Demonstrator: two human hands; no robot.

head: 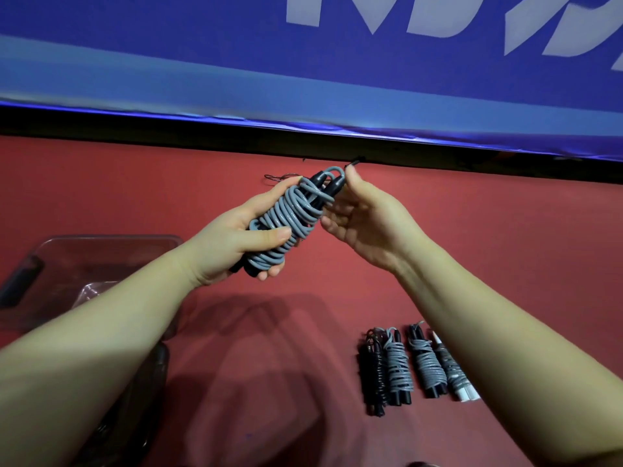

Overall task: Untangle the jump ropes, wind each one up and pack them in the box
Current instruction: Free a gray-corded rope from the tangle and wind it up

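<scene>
Red counter [438, 247], blue banner [202, 62] behind | left hand [236, 241] clasps wound grey rope [290, 214], long axis tilted toward far edge | right hand [364, 217] pinches its top loop | box [111, 237] leftward, nearer left hand.

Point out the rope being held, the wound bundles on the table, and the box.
Held rope [295, 212]: head view, grey coils mid-bundle.
Wound bundles [399, 365]: head view, second bundle's grey coils.
Box [111, 236]: head view, far rim.

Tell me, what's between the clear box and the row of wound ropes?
Nothing lies there: only bare red surface with a shadow on it, between the box and the ropes, seen in the head view.
</scene>
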